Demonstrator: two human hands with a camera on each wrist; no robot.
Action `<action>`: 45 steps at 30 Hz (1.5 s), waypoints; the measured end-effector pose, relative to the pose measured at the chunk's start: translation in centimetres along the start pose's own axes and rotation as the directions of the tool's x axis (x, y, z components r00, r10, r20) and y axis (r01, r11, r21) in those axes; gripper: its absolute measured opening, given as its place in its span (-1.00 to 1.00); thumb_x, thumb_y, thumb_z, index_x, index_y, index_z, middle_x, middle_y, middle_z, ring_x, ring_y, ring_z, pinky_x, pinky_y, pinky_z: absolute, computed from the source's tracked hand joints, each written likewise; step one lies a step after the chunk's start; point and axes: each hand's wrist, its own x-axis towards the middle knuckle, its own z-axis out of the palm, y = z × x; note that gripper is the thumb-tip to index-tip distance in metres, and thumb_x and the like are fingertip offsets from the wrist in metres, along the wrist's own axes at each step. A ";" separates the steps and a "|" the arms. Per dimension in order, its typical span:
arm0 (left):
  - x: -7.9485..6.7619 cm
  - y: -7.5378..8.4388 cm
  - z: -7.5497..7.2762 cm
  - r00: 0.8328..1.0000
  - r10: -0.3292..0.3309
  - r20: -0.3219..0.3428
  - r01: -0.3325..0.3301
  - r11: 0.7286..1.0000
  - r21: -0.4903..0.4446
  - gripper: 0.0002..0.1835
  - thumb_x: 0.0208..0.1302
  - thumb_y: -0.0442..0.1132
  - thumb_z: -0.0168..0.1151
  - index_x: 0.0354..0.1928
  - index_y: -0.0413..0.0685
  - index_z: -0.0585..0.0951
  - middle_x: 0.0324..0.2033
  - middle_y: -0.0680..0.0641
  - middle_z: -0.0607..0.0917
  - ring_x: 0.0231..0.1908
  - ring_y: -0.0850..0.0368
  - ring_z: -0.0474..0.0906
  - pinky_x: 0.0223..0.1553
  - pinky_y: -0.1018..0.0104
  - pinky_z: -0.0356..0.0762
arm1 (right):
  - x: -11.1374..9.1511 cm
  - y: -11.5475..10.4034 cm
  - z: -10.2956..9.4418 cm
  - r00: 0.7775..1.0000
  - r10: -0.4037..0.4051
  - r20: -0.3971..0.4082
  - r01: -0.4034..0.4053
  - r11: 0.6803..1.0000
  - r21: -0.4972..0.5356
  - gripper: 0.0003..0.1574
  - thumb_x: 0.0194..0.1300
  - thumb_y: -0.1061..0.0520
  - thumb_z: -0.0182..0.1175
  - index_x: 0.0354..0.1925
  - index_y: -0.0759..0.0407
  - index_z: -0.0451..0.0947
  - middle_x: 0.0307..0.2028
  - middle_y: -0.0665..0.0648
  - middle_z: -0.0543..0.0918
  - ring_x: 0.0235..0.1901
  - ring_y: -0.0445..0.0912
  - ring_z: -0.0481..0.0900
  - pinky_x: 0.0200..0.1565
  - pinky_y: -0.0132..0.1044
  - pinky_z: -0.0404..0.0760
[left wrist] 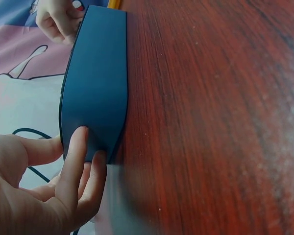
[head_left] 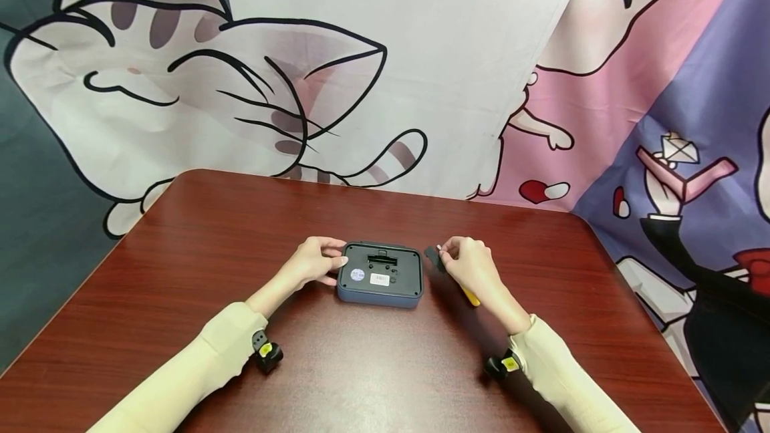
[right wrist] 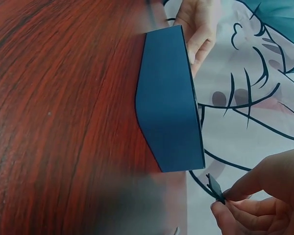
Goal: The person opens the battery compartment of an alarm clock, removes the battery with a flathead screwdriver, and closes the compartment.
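A dark blue box-shaped device [head_left: 380,299] lies on the table with its black back panel facing up. An uncovered slot [head_left: 382,260], a round sticker and a white label show on that panel. My left hand [head_left: 311,261] grips the device's left end, thumb on the top edge and fingers along the side. Just off its right end, my right hand [head_left: 472,264] pinches a small dark cover [right wrist: 214,188] with little tabs between thumb and fingertips. Under that hand lies a tool with a yellow handle [head_left: 470,297]; the hand hides most of it.
The reddish-brown wooden table [head_left: 361,379] reaches back to a cartoon-printed cloth [head_left: 457,72] hanging behind it. A small camera is strapped to each wrist.
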 end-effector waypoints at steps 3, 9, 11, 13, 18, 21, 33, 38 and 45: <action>0.0 0.0 0.0 1.000 -0.001 0.003 0.001 1.000 0.002 -0.56 0.17 -0.35 0.18 0.13 -0.13 0.44 0.00 -0.27 0.53 -0.34 0.11 0.63 -0.44 0.25 0.71 | 0.1 -0.1 0.0 1.000 -0.001 0.000 0.001 1.000 0.010 -0.89 0.11 0.12 0.20 -0.46 0.10 0.63 -0.55 0.02 0.67 -0.54 -0.14 0.55 -0.41 -0.22 0.52; -0.1 0.0 0.0 1.000 0.002 0.002 -0.002 1.000 0.000 -0.56 0.17 -0.36 0.17 0.13 -0.13 0.44 0.00 -0.27 0.53 -0.35 0.12 0.64 -0.43 0.25 0.71 | 0.2 -0.6 0.1 1.000 0.002 0.022 -0.003 0.999 0.045 -0.89 0.13 0.13 0.17 -0.48 0.07 0.60 -0.58 0.00 0.64 -0.59 -0.20 0.48 -0.55 -0.40 0.47; -0.1 0.0 0.0 1.000 0.003 0.002 -0.003 1.000 0.000 -0.56 0.17 -0.36 0.17 0.13 -0.14 0.44 0.00 -0.27 0.53 -0.36 0.13 0.63 -0.44 0.25 0.71 | 0.2 -0.8 0.1 1.000 0.005 0.029 -0.007 0.999 0.050 -0.89 0.14 0.11 0.16 -0.49 0.05 0.59 -0.59 -0.01 0.63 -0.60 -0.21 0.48 -0.57 -0.42 0.46; -0.1 0.0 0.0 1.000 0.002 0.003 -0.002 1.000 0.000 -0.56 0.17 -0.36 0.17 0.13 -0.14 0.43 0.00 -0.28 0.53 -0.38 0.13 0.63 -0.44 0.24 0.71 | 0.2 -1.0 0.2 0.999 0.005 0.032 -0.007 0.999 0.052 -0.89 0.15 0.11 0.16 -0.49 0.03 0.59 -0.60 -0.03 0.63 -0.61 -0.22 0.48 -0.57 -0.43 0.46; 0.0 0.0 0.1 1.000 -0.003 -0.003 0.003 1.000 -0.006 -0.56 0.17 -0.36 0.18 0.13 -0.13 0.44 -0.01 -0.27 0.54 -0.36 0.12 0.63 -0.45 0.24 0.71 | 0.3 -1.5 0.5 0.999 -0.015 0.038 0.013 0.999 0.047 -0.90 0.15 0.11 0.16 -0.48 0.01 0.59 -0.58 -0.05 0.63 -0.59 -0.21 0.46 -0.54 -0.42 0.41; 0.0 -0.1 0.2 1.000 -0.002 -0.005 0.002 1.000 -0.005 -0.57 0.17 -0.36 0.18 0.12 -0.12 0.45 -0.01 -0.26 0.54 -0.34 0.11 0.63 -0.45 0.25 0.71 | 0.3 -1.7 0.7 0.999 -0.029 0.045 0.027 0.999 0.045 -0.90 0.15 0.12 0.16 -0.47 0.00 0.59 -0.57 -0.06 0.63 -0.57 -0.21 0.46 -0.53 -0.42 0.39; 0.0 -0.1 0.1 1.000 -0.005 -0.001 0.005 1.000 -0.008 -0.56 0.17 -0.35 0.18 0.13 -0.12 0.44 0.00 -0.26 0.53 -0.35 0.11 0.63 -0.44 0.24 0.71 | 0.5 -3.1 1.8 0.996 -0.048 0.074 0.044 0.997 0.057 -0.90 0.17 0.10 0.17 -0.48 -0.03 0.58 -0.60 -0.10 0.60 -0.59 -0.25 0.45 -0.49 -0.40 0.41; 0.0 -0.2 0.2 1.000 -0.002 -0.001 0.002 1.000 -0.012 -0.56 0.17 -0.36 0.17 0.13 -0.12 0.44 0.00 -0.26 0.53 -0.30 0.11 0.62 -0.43 0.24 0.71 | 0.7 -3.6 2.2 0.995 -0.054 0.088 0.049 0.998 0.050 -0.90 0.17 0.07 0.19 -0.47 -0.05 0.58 -0.61 -0.11 0.59 -0.60 -0.25 0.43 -0.52 -0.42 0.38; 0.0 -0.2 0.1 1.000 0.005 -0.004 -0.005 1.000 -0.012 -0.56 0.17 -0.36 0.17 0.13 -0.13 0.43 0.00 -0.27 0.53 -0.31 0.11 0.62 -0.44 0.24 0.71 | 1.0 -4.4 2.6 0.993 -0.071 0.092 0.066 0.996 0.059 -0.90 0.17 0.05 0.20 -0.47 -0.08 0.59 -0.61 -0.10 0.56 -0.60 -0.19 0.37 -0.59 -0.41 0.31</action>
